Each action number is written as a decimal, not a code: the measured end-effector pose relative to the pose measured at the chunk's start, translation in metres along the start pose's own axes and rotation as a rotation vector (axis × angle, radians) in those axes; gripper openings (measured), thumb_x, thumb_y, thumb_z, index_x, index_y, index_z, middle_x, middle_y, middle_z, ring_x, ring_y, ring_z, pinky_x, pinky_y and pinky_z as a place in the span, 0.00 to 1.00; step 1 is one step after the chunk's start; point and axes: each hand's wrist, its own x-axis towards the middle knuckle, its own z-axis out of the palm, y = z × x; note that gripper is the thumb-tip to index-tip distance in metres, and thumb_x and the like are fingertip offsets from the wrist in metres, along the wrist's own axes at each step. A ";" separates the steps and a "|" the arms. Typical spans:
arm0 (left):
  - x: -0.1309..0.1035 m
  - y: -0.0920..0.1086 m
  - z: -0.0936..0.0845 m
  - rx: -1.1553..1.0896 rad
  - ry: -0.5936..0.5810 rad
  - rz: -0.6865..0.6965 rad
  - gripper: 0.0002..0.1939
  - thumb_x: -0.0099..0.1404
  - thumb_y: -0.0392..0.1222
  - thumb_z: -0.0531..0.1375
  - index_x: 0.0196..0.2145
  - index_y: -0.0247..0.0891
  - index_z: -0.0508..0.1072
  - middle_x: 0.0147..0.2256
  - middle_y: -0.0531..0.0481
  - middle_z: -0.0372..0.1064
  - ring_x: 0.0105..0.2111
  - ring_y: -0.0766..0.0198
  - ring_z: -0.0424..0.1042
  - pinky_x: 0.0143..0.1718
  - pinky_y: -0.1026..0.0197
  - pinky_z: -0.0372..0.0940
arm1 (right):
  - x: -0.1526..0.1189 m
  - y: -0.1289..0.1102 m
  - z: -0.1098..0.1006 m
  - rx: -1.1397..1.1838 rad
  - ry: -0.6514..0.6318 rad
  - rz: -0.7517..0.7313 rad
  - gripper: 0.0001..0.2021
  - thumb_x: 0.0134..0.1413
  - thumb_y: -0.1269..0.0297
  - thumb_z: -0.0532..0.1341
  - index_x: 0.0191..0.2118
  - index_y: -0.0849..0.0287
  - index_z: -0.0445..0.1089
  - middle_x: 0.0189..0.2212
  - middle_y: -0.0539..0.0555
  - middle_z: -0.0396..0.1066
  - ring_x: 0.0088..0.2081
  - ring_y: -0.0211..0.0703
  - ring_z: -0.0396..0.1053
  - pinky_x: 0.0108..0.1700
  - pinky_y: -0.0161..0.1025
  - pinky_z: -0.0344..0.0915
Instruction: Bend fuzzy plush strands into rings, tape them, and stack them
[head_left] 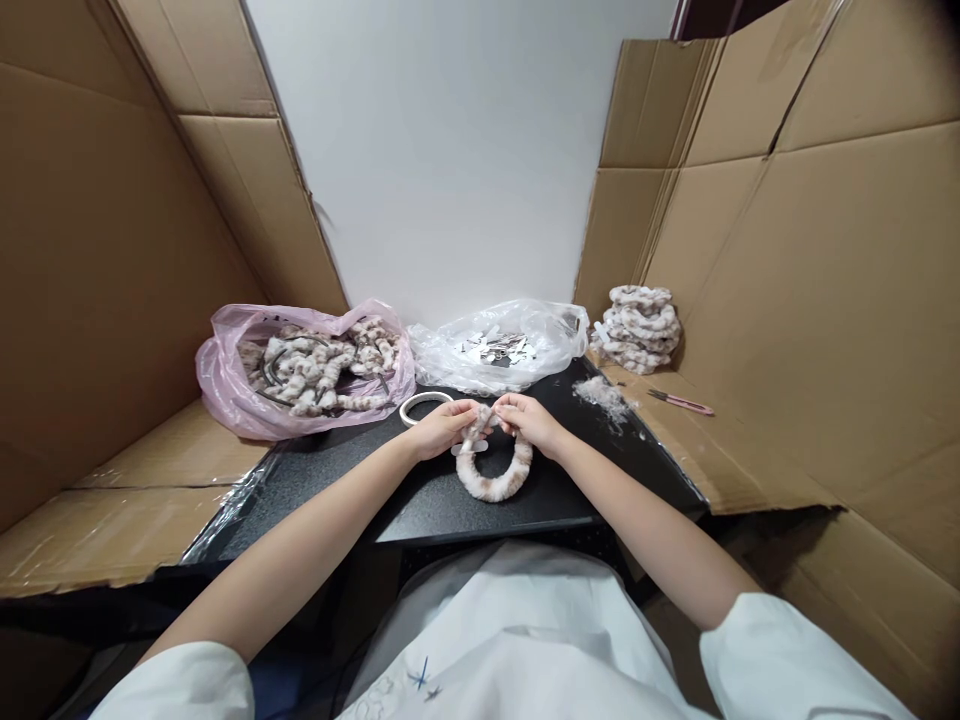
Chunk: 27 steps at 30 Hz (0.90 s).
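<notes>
"How's the grip?"
"Left hand (444, 430) and right hand (531, 425) both pinch closed on the fluffy ring (493, 489), over the tabletop (330, 490)."
"Any advice?"
"Pinch close together, lightly and evenly."

- Near the tabletop's (315, 505) front edge, a ring (495, 487) sits between left hand (444, 430) and right hand (529, 424).
- A tape roll (406, 411) lies behind the left hand.
- At the back left corner, a bag (217, 385) holds strips (322, 380).
- Along the back edge, a second bag (559, 335) holds small pieces (499, 347).
- Fluff (602, 397) lies near the right edge.
- Cardboard (675, 455) beyond carries snips (682, 403), a stack of rings (641, 330) behind them.
</notes>
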 end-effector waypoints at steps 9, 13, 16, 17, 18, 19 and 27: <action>0.001 0.001 -0.001 0.033 -0.006 -0.047 0.12 0.57 0.42 0.67 0.31 0.31 0.70 0.29 0.48 0.73 0.21 0.73 0.67 0.24 0.69 0.66 | 0.001 0.000 0.000 0.001 0.076 -0.027 0.11 0.40 0.58 0.66 0.26 0.59 0.67 0.17 0.45 0.63 0.20 0.32 0.58 0.24 0.32 0.51; 0.001 0.002 0.000 0.031 -0.049 -0.036 0.12 0.57 0.42 0.67 0.30 0.32 0.69 0.25 0.50 0.70 0.20 0.74 0.65 0.21 0.71 0.62 | 0.001 -0.001 -0.001 -0.004 0.100 -0.038 0.10 0.40 0.59 0.66 0.26 0.59 0.68 0.18 0.45 0.63 0.20 0.33 0.58 0.24 0.32 0.52; 0.000 0.003 0.001 0.029 -0.057 -0.038 0.13 0.56 0.43 0.67 0.33 0.33 0.69 0.23 0.53 0.68 0.20 0.73 0.65 0.21 0.71 0.61 | 0.001 0.000 -0.001 -0.022 0.088 -0.043 0.10 0.40 0.58 0.66 0.26 0.58 0.68 0.18 0.46 0.62 0.20 0.33 0.58 0.24 0.32 0.52; 0.000 0.003 0.001 0.025 -0.057 -0.033 0.14 0.55 0.43 0.67 0.35 0.34 0.68 0.23 0.53 0.68 0.20 0.73 0.65 0.21 0.71 0.61 | 0.001 0.001 -0.001 -0.028 0.085 -0.047 0.10 0.40 0.58 0.66 0.26 0.58 0.68 0.18 0.46 0.62 0.21 0.34 0.58 0.24 0.32 0.52; -0.001 0.004 0.002 0.017 -0.057 -0.026 0.16 0.55 0.43 0.67 0.37 0.35 0.68 0.23 0.54 0.67 0.20 0.73 0.65 0.21 0.71 0.60 | 0.001 0.001 -0.001 -0.032 0.083 -0.050 0.10 0.40 0.58 0.66 0.26 0.58 0.68 0.18 0.46 0.62 0.21 0.34 0.58 0.24 0.33 0.52; -0.001 0.004 0.003 0.005 -0.061 -0.019 0.17 0.55 0.43 0.67 0.39 0.37 0.67 0.23 0.55 0.66 0.20 0.73 0.64 0.21 0.71 0.59 | 0.001 0.001 0.000 -0.035 0.079 -0.053 0.10 0.40 0.58 0.66 0.26 0.58 0.67 0.18 0.46 0.62 0.21 0.34 0.58 0.24 0.33 0.52; -0.005 0.005 0.009 -0.164 -0.175 -0.067 0.09 0.57 0.38 0.63 0.29 0.36 0.64 0.18 0.62 0.44 0.16 0.76 0.48 0.18 0.73 0.49 | -0.001 -0.001 0.003 -0.058 0.051 -0.049 0.10 0.40 0.58 0.65 0.27 0.58 0.67 0.17 0.44 0.61 0.20 0.32 0.57 0.23 0.32 0.49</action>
